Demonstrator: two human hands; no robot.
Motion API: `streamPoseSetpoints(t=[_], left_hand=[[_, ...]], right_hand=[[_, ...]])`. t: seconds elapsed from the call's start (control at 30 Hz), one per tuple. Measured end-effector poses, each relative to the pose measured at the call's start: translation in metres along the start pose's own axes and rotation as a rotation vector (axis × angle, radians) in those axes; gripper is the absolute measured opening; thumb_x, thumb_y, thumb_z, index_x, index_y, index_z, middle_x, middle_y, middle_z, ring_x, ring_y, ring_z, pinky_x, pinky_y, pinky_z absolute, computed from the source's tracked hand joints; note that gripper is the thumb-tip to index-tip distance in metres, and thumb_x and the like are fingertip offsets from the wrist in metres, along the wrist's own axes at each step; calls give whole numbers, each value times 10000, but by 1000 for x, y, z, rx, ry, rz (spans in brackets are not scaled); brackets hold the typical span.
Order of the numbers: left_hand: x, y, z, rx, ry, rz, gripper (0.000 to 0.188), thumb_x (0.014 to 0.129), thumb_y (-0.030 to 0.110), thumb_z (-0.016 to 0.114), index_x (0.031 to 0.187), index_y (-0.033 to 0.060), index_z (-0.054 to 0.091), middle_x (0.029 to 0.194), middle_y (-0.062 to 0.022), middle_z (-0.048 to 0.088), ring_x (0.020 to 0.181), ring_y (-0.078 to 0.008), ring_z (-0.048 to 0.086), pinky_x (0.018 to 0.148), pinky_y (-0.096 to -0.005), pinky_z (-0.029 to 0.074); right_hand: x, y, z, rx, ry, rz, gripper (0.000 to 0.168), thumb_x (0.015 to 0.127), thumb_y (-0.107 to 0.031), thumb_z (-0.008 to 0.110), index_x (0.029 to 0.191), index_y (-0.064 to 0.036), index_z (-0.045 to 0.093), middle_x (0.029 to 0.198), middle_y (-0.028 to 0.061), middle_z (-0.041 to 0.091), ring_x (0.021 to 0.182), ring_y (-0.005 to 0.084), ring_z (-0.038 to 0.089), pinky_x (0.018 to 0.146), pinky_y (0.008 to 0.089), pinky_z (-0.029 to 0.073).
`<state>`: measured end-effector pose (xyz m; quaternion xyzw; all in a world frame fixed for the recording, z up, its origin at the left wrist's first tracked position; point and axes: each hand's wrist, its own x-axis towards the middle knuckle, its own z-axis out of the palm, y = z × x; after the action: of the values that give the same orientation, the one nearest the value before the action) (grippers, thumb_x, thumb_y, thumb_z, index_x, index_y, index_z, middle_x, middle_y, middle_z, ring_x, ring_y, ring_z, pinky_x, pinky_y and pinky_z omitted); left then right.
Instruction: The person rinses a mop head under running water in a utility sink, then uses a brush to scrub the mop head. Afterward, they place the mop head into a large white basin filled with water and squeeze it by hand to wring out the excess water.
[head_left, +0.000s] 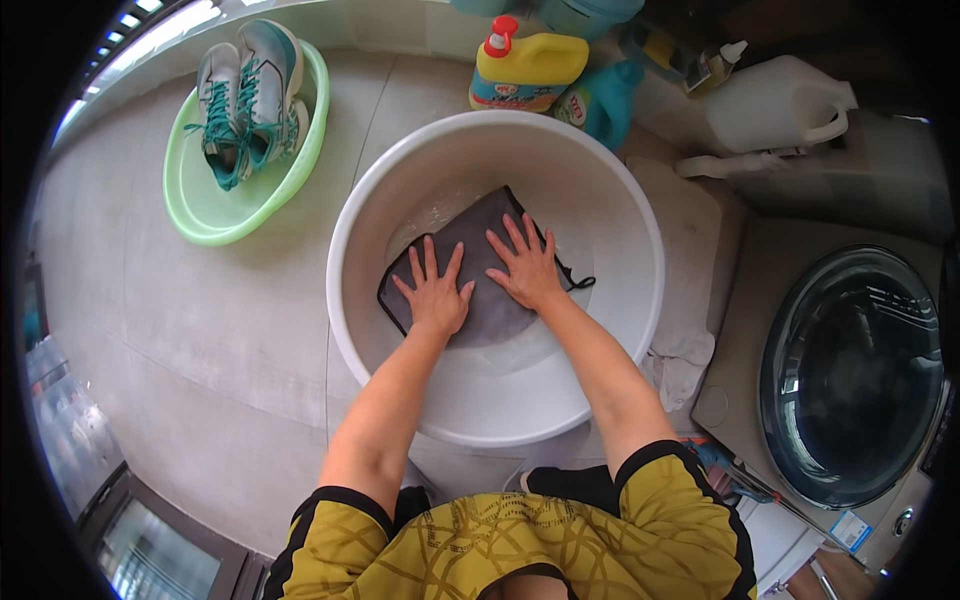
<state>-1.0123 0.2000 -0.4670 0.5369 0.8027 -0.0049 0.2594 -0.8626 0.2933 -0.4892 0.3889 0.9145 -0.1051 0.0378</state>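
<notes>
A grey cloth (480, 300) with black edging lies spread in the bottom of a large white plastic tub (517, 409). Palm down with spread fingers, my left hand (435, 292) rests on the cloth's left part. My right hand (526, 262) lies flat on its right part, fingers also apart. Neither hand grips anything. A small black loop (583, 282) sticks out from the cloth's right edge. Some water glints on the tub's bottom beside the cloth; its depth I cannot tell.
A green basin (225, 234) at the upper left holds a pair of sneakers (251, 97). Behind the tub stand a yellow jug (529, 67) with a red pump and a teal bottle (611, 101). A white jug (772, 105) and a front-loading washing machine (847, 375) are at the right.
</notes>
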Motion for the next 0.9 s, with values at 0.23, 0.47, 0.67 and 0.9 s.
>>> streamPoseSetpoints(t=[0.23, 0.47, 0.67, 0.9], left_hand=[[23, -4, 20, 42, 51, 32, 649, 818, 455, 503, 1379, 338, 199, 1469, -95, -1, 1332, -377, 8, 958, -687, 92], [23, -3, 23, 25, 43, 37, 636, 821, 465, 495, 1376, 331, 215, 1470, -100, 0, 1338, -361, -16, 963, -684, 61], [24, -4, 16, -16, -33, 18, 645, 815, 422, 519, 1376, 310, 222, 1473, -95, -39, 1339, -362, -41, 968, -679, 32], [3, 15, 5, -383, 118, -280, 769, 703, 218, 667, 1355, 271, 263, 1384, -167, 177, 1289, -364, 155, 1005, -568, 163]], right_hand=[[7, 2, 28, 22, 64, 78, 614, 790, -497, 511, 1335, -275, 337, 1445, 43, 175, 1332, 297, 116, 975, 613, 160], [5, 0, 32, -19, 52, 122, 605, 791, -486, 516, 1332, -279, 339, 1442, 36, 180, 1327, 294, 131, 981, 621, 137], [6, -5, 25, 19, 71, 124, 593, 794, -461, 521, 1326, -267, 347, 1435, 32, 203, 1323, 293, 153, 992, 612, 130], [13, 13, 19, 332, 291, 246, 603, 758, -332, 618, 1279, -146, 377, 1327, 117, 359, 1232, 320, 310, 976, 511, 256]])
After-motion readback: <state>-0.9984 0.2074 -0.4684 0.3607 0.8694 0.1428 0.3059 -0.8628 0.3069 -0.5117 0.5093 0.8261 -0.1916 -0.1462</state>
